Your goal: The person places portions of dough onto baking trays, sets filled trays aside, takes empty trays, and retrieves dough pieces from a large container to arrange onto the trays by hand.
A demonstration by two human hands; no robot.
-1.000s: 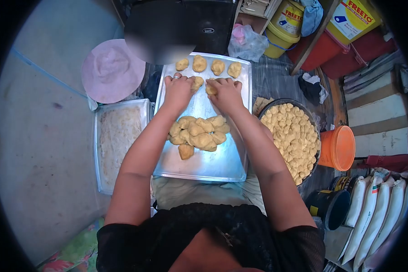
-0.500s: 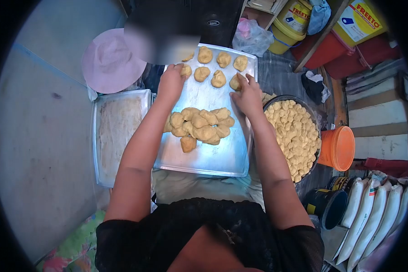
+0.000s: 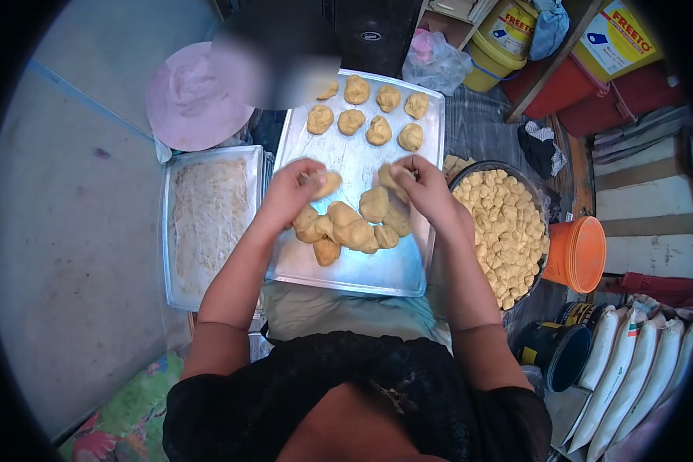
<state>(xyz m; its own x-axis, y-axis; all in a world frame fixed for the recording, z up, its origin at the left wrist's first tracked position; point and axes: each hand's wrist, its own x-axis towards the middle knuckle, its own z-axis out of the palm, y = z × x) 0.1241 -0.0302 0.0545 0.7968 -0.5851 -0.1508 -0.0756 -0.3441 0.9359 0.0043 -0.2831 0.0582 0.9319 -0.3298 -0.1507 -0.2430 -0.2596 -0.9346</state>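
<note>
The left hand (image 3: 289, 192) grasps one dough piece (image 3: 329, 185) between thumb and fingers, and the right hand (image 3: 431, 192) pinches a second dough piece (image 3: 386, 175); both are above the metal baking tray (image 3: 346, 279), beside the dough heap (image 3: 350, 229). In my judgement, soft dough may stick to its neighbours, so a quick pull by the right hand could drag or tear the heap. The tray reaches over the lap; if it rests there, a leg movement might tilt it. Counting now: eight dough balls (image 3: 351, 122) stand in two rows of four, one partly hidden by a blur. The heap's lumps overlap, so I cannot count them exactly. One round pan (image 3: 546, 212) contains many small lumps (image 3: 508, 231), too crowded for counting, and beside it is one orange bucket (image 3: 589, 254).
</note>
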